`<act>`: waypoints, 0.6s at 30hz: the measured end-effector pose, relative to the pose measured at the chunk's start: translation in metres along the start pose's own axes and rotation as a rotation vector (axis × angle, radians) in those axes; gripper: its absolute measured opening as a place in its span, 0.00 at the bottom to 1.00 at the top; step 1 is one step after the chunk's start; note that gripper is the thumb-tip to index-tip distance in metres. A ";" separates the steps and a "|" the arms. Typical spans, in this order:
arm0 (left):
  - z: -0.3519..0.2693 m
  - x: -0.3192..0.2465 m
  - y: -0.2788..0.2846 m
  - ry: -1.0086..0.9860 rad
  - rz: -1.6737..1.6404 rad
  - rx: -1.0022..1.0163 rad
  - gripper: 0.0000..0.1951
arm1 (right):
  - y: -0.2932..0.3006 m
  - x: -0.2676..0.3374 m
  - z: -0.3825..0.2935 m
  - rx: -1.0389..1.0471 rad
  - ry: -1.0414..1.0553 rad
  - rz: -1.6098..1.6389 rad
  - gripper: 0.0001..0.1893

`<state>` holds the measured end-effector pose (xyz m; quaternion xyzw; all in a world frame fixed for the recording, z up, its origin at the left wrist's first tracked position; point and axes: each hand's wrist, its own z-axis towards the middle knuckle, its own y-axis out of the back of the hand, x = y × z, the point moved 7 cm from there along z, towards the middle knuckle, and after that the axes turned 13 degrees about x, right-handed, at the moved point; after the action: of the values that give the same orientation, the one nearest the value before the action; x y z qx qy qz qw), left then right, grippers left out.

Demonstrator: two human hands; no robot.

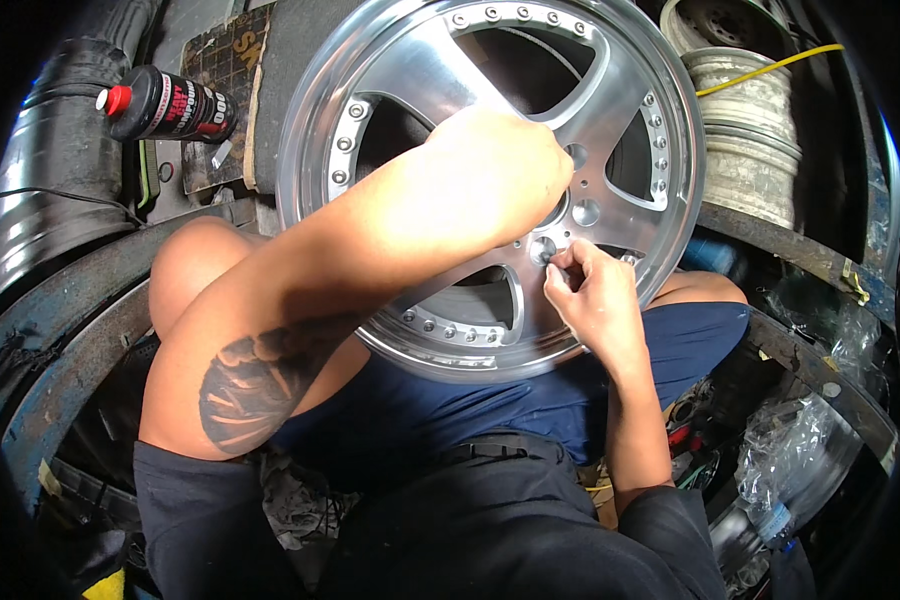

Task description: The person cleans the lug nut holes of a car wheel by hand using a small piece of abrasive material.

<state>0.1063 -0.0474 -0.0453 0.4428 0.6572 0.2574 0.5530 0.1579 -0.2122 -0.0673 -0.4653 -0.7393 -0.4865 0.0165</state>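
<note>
A polished aluminium alloy wheel (420, 67) rests tilted against my lap, its spoked face towards me. Bolts ring the inner edge of its shiny lip. My left hand (506, 169) is curled over the hub, the back of it overexposed; its fingers and anything in them are hidden. Below it, my right hand (600, 296) has thumb and fingertips bent together at a lug hole (543, 250) in the lower hub. Whether something small sits between those fingertips is not clear. Another lug hole (586, 212) shows just above the right hand.
A black Menzerna compound bottle (172, 105) with a red cap lies on its side at upper left. Unpolished wheel barrels (750, 142) are stacked at upper right beside a yellow cable (769, 69). A rusty metal rim (82, 375) curves around my legs. Clear plastic wrap (787, 450) lies at right.
</note>
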 end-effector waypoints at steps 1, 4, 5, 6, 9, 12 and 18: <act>0.000 0.000 0.000 0.002 -0.005 -0.010 0.17 | -0.001 -0.001 0.000 0.013 -0.006 0.005 0.08; -0.002 0.001 -0.002 -0.023 -0.014 -0.079 0.17 | 0.000 0.000 0.002 0.090 -0.115 -0.006 0.08; -0.004 0.002 -0.003 -0.048 -0.011 -0.127 0.17 | -0.001 0.001 0.001 0.076 -0.094 -0.005 0.08; -0.006 0.001 0.001 -0.072 -0.007 -0.174 0.17 | -0.004 0.001 0.000 0.063 -0.072 -0.002 0.08; -0.002 0.001 -0.002 -0.035 0.015 -0.067 0.16 | -0.002 0.001 -0.002 0.057 -0.071 0.014 0.08; -0.002 0.000 -0.003 -0.017 -0.026 -0.021 0.17 | -0.002 0.002 -0.001 0.020 0.001 -0.007 0.08; -0.002 -0.008 -0.018 -0.127 -0.181 0.018 0.18 | 0.008 -0.002 -0.013 -0.104 0.049 0.089 0.07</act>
<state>0.0988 -0.0624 -0.0560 0.4020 0.6603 0.1717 0.6106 0.1587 -0.2223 -0.0557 -0.4858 -0.6911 -0.5342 0.0320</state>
